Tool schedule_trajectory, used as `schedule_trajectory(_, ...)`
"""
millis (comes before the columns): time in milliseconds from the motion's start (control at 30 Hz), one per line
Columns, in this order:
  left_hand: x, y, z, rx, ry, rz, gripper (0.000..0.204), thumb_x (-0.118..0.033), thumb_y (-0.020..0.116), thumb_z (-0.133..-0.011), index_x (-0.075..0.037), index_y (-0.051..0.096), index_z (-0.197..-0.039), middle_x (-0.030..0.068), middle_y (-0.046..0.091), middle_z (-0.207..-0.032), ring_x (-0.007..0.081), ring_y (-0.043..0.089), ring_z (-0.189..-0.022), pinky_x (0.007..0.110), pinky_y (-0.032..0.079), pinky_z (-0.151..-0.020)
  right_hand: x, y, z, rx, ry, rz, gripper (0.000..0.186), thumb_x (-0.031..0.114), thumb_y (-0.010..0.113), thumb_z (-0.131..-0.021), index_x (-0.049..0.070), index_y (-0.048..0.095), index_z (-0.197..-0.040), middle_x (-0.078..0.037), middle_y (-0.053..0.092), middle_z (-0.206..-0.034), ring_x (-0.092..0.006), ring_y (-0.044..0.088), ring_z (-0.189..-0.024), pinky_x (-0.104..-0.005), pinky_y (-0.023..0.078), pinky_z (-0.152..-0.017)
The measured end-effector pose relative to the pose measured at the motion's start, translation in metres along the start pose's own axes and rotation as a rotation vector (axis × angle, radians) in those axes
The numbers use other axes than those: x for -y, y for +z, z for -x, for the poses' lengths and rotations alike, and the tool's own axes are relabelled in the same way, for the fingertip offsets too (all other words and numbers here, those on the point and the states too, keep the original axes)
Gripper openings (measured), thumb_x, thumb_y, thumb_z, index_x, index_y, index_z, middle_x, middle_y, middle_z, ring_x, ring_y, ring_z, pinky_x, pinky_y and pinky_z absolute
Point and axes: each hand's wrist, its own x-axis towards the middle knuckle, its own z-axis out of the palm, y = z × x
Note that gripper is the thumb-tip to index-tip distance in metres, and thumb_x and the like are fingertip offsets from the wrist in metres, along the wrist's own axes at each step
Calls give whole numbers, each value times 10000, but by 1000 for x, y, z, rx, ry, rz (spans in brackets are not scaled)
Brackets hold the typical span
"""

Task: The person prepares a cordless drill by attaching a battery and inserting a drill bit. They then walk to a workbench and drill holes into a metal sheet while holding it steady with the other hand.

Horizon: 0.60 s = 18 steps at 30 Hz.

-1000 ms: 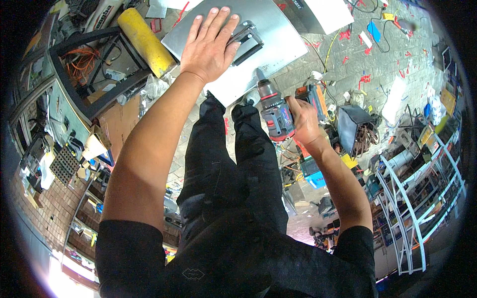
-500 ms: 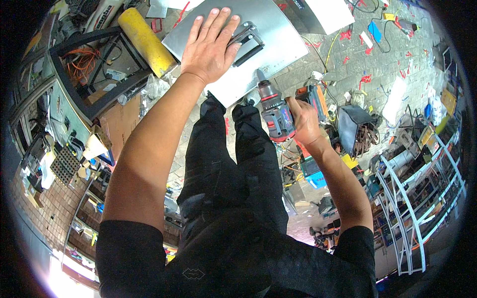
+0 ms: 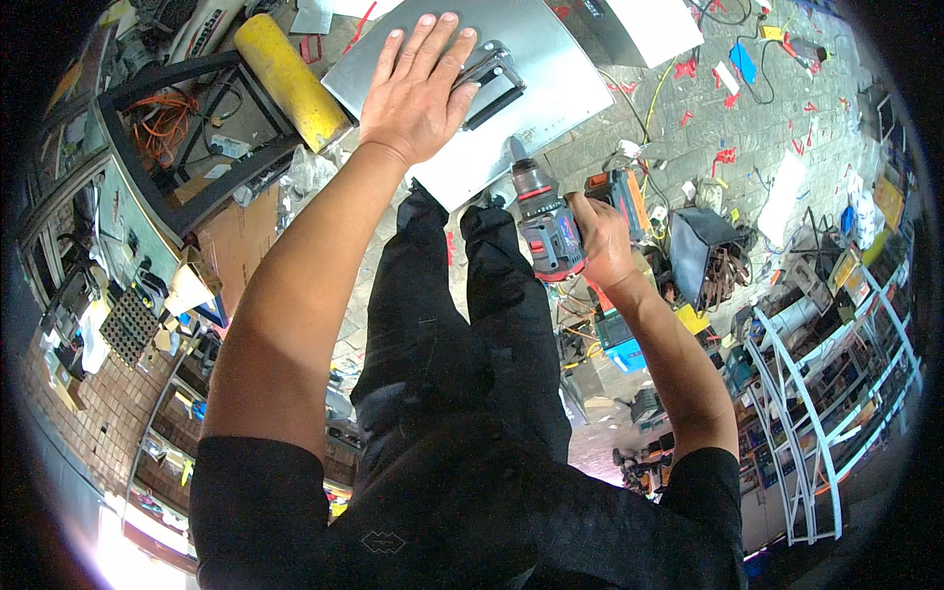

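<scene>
My left hand [image 3: 418, 88] lies flat on a shiny sheet-metal panel [image 3: 551, 74], fingers stretched toward its far edge. Beside my thumb, a black and silver handle or latch [image 3: 492, 87] is fixed to the panel. My right hand [image 3: 602, 236] is wrapped round the grip of a cordless drill [image 3: 553, 231], dark grey with red rings. A pointed, cone-like bit [image 3: 517, 149] sticks out of the chuck and meets the panel's near edge in this view; whether it touches the metal, I cannot tell.
Left of the panel lies a yellow cylinder [image 3: 290, 84] beside a black open frame [image 3: 187, 138] with orange cable. A dark open-ended box [image 3: 703, 256] sits to the right. Red scraps and cables litter the paved floor. A metal rack [image 3: 816, 413] stands at lower right.
Almost nothing differs. The panel and my left hand appear shifted very slightly to the right; the drill stays in nearly the same place.
</scene>
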Motion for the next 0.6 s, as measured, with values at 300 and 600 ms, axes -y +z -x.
schedule_trajectory(300, 0, 1, 1, -5, -1, 9, 605, -404, 484, -1057, -207, 399, -1623, 79, 313, -1712, 274, 248, -1596, 484, 145, -1310, -5, 3, 3, 12, 10, -8, 277, 156, 690, -844, 4, 585, -1050, -243, 628, -818, -471, 650, -819, -509, 492, -702)
schedule_trajectory(600, 1, 2, -2, -27, 3, 4, 610, -402, 487, -1050, -195, 406, -1618, 85, 328, -1703, 282, 263, -1588, 489, 161, -1303, 16, 8, 0, 90, -197, 27, 212, 152, 657, -813, 69, 591, -997, -165, 677, -874, -409, 679, -850, -485, 534, -768)
